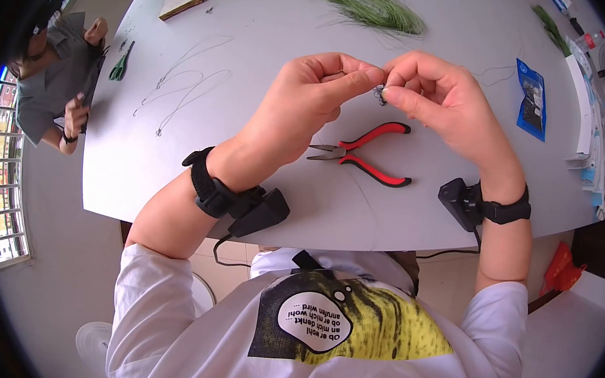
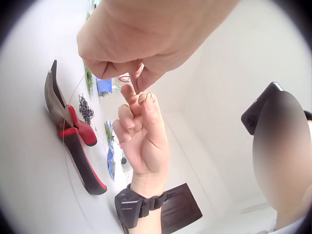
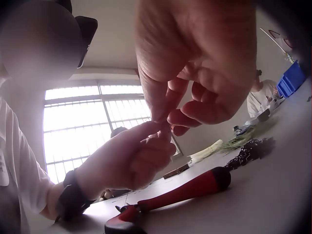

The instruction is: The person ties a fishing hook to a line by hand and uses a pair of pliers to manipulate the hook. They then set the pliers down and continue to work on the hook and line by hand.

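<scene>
Both hands meet fingertip to fingertip above the table. My right hand [image 1: 444,96] pinches a small curved fish hook [image 2: 149,95] between thumb and index finger; its bend shows at the fingertips in the left wrist view. My left hand [image 1: 302,96] pinches at the hook's other end, and a thin clear fishing line [image 2: 67,163] trails from this hand down past the pliers. The pinched end itself is hidden by the fingers. Red and black pliers [image 1: 370,148] lie with jaws parted on the table below the hands. A pile of dark hooks [image 2: 86,110] lies just behind them.
Green line strands [image 1: 374,9] lie at the back. Several line loops [image 1: 188,91] are spread at left, near green-handled scissors [image 1: 121,64]. A blue packet [image 1: 531,100] of dark pieces lies at right. A wooden block [image 1: 183,2] stands far back; another person [image 1: 52,81] sits at left.
</scene>
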Demonstrator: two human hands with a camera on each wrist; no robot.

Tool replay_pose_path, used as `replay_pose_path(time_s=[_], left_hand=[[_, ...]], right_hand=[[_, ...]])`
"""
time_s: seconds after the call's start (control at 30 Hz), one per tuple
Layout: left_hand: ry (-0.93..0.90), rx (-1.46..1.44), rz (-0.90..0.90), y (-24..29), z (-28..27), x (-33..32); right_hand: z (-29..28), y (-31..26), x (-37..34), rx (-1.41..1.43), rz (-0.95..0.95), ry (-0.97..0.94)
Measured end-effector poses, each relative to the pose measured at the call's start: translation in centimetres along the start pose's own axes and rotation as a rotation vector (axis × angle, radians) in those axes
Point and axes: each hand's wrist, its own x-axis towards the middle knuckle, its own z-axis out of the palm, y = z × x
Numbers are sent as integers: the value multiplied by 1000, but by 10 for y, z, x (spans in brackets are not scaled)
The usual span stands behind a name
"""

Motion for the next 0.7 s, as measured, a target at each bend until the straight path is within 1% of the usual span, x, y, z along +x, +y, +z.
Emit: replay_pose_path(time_s=[0.07,0.17,0.4,0.47,0.5,0.57,0.7], left_hand=[[29,29,8,-2,0,1],[25,32,13,-3,0,1],[20,24,-1,2,3,-2],[20,1,-48,5,3,-3],[20,1,-47,4,3,-3],[18,6,-40,3,3,-3],[10,30,-21,2,1,-2]], right_hand=[[3,0,1,-5,1,4],[6,2,2,-22,-35,36],[3,0,0,-99,-49,77],[3,0,0,-209,-94,119],[3,1,0,-210,-96,119],[4,1,1,-277,-160,152],[6,0,2,-305,-201,166]])
